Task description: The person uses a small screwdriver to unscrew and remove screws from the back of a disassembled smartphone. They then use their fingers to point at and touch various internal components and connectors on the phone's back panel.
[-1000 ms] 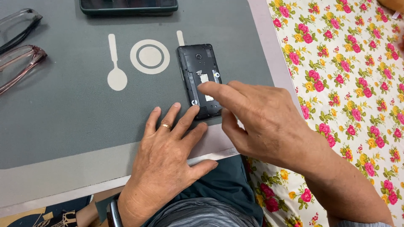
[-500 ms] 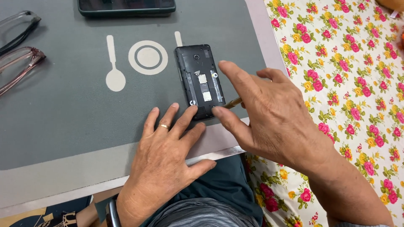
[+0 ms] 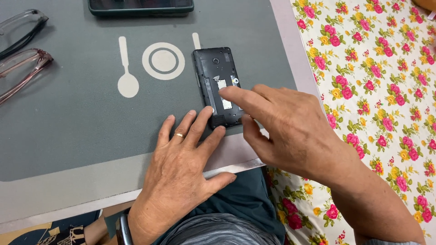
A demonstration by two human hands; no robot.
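A black phone (image 3: 217, 68) with its back cover off lies face down on a grey placemat (image 3: 81, 131), inner parts showing. My left hand (image 3: 181, 168), with a gold ring, rests flat on the mat. Its fingers are spread and two fingertips touch the phone's near left corner. My right hand (image 3: 290, 127) reaches in from the right. Its index fingertip presses on the middle of the phone's open back, and the thumb sits by the phone's near right corner. Nothing shows in either hand.
Two pairs of glasses (image 3: 20, 72) lie at the mat's left edge. Another dark phone (image 3: 141, 7) lies at the far edge. A white spoon-and-plate print (image 3: 163, 60) marks the mat. A floral cloth (image 3: 377, 90) covers the surface to the right.
My right hand has shifted left so the index fingertip lies on the phone's middle. A thin stick seen between its fingers half a second ago no longer shows. The left hand has stayed put.
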